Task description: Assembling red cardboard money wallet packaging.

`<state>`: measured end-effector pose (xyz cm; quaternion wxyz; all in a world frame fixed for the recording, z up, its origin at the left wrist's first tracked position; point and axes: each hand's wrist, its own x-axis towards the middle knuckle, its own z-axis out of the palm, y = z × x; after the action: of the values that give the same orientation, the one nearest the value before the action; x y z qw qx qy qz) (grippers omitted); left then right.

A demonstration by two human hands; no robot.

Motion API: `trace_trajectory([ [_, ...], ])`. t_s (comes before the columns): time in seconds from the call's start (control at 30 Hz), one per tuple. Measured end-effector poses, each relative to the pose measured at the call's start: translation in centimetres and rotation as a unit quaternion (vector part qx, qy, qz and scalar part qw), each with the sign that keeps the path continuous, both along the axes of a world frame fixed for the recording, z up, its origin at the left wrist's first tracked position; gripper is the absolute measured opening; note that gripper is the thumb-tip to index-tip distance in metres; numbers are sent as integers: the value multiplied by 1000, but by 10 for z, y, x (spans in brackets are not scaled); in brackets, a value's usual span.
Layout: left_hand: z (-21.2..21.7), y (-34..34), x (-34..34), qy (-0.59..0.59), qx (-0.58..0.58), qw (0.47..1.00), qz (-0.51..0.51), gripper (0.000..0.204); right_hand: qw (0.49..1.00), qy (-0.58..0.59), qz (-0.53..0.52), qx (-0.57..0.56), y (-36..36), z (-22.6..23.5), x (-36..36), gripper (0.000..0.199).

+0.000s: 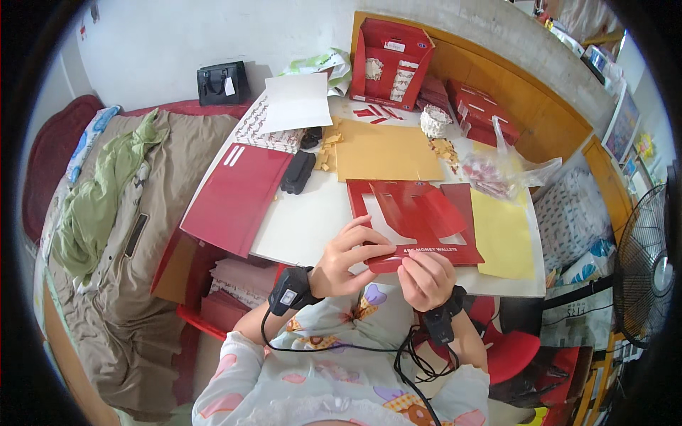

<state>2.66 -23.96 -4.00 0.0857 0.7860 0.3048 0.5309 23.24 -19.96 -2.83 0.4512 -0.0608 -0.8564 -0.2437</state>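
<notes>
A flat red cardboard packaging piece (426, 209) with a cut-out window lies at the near side of the white table, its near edge lifted as a narrow flap. My left hand (347, 259) is closed on the left part of that flap, fingers pressed over the card. Close beside it, my right hand (428, 279) pinches the same near edge between thumb and fingers. A darker red sheet (462, 202) lies partly under the packaging at the right. Both wrists wear black devices with cables.
Beyond lie a tan board (387, 153), a white paper ring roll (435, 122) and an upright red box (393, 64). A maroon sheet (234, 192) and black objects (298, 172) are at left. At right are a yellow sheet (508, 245), a plastic bag (508, 170) and a fan (643, 263).
</notes>
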Motion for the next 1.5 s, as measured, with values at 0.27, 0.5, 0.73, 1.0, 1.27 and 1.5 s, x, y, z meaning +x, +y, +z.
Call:
trace_trajectory([
  [0.27, 14, -8, 12, -42, -11, 999, -11, 36, 1000, -11, 17, 18, -1, 7, 0, 14],
  [0.5, 8, -7, 13, -60, -24, 998, 10, 32, 999, -3, 22, -29, 0, 19, -1, 17],
  [0.73, 11, -12, -2, -22, -26, 999, 4, 33, 965, -16, -11, -263, 1, 37, 37, 30],
  [1.0, 10, -12, -3, 10, -25, 999, -19, 33, 903, -127, -42, -408, -3, 48, 44, 41],
  [1.27, 6, -12, -5, 12, -29, 999, -22, 34, 907, -122, -72, -396, -6, 38, 41, 44],
  [1.5, 3, -11, -7, 13, -28, 999, -19, 29, 932, -94, -58, -344, 0, 32, 38, 36],
])
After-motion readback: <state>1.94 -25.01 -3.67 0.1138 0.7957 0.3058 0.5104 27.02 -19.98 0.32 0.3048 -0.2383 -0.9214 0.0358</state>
